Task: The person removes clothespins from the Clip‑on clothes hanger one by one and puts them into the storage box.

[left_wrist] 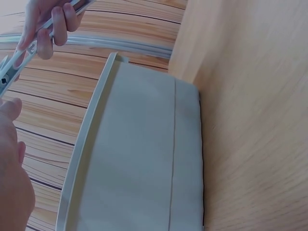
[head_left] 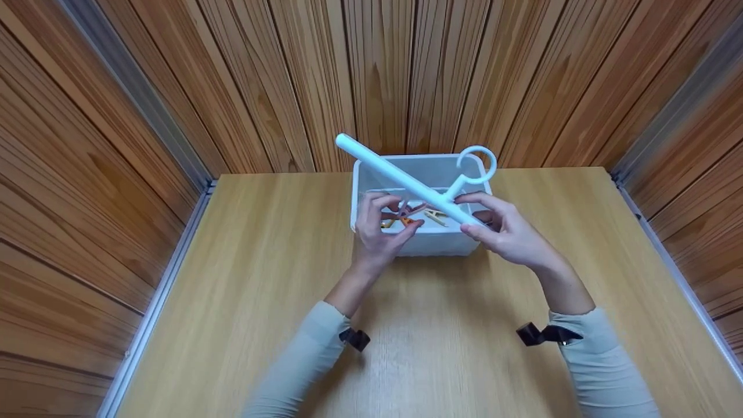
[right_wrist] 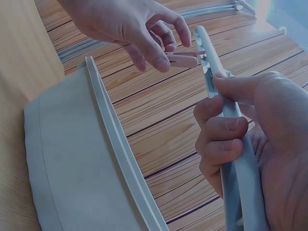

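My right hand (head_left: 511, 232) grips a light blue clothes hanger (head_left: 400, 177) near one end of its bar, the hook pointing up and right. In the right wrist view its fingers (right_wrist: 224, 127) curl round the bar. My left hand (head_left: 377, 229) is over the bin's left part. In the right wrist view that hand (right_wrist: 130, 31) pinches a pinkish clothespin (right_wrist: 183, 61), whose tip points at the hanger's far part and seems to touch it. The head view shows a gap between left thumb and index finger, with clothespin parts there. The left wrist view leaves this clothespin out.
Below both hands stands a white plastic bin (head_left: 441, 244) on the wooden table (head_left: 261, 261). Inside lie loose clothespins, among them a yellowish one (head_left: 435, 216). Wood-panelled walls (head_left: 371, 75) close in the back and both sides.
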A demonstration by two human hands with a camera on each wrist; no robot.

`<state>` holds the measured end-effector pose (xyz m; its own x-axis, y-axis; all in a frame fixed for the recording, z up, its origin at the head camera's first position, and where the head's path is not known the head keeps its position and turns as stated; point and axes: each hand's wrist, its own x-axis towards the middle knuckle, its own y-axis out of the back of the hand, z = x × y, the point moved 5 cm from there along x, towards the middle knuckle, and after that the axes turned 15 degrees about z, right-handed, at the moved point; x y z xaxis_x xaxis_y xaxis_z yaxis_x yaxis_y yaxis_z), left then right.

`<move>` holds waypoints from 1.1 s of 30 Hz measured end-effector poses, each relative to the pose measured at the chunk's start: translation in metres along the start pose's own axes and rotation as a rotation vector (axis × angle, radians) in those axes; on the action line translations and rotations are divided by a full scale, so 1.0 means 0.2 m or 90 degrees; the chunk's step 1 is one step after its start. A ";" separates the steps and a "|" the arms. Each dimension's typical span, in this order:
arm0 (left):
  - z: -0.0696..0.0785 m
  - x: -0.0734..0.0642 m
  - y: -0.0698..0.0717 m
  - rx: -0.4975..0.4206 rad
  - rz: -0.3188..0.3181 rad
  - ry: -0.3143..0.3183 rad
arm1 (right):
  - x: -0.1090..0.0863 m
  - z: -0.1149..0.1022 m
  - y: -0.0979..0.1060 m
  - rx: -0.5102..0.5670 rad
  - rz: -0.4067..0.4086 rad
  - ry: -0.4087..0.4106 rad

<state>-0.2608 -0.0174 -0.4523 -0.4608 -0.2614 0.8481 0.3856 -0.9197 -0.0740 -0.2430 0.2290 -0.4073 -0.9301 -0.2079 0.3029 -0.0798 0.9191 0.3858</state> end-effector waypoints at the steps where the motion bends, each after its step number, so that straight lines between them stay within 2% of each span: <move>1: 0.00 0.00 0.00 -0.001 0.003 -0.001 | 0.00 0.00 0.00 -0.002 0.001 -0.002; 5: 0.00 0.01 -0.01 0.002 0.013 -0.008 | 0.00 0.00 -0.01 -0.012 0.002 -0.012; 19: 0.00 0.01 0.00 0.011 0.000 -0.028 | 0.01 0.01 -0.02 -0.008 0.000 -0.009; 28: 0.00 0.03 0.00 -0.009 0.009 -0.024 | 0.01 0.02 -0.03 -0.015 -0.001 -0.015; 33: -0.01 0.02 0.01 -0.014 0.001 -0.008 | 0.01 0.03 -0.03 -0.021 0.002 -0.023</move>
<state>-0.2634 -0.0205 -0.4491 -0.4503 -0.2586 0.8546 0.3684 -0.9257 -0.0860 -0.2461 0.2250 -0.4145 -0.9428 -0.1925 0.2721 -0.0662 0.9081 0.4134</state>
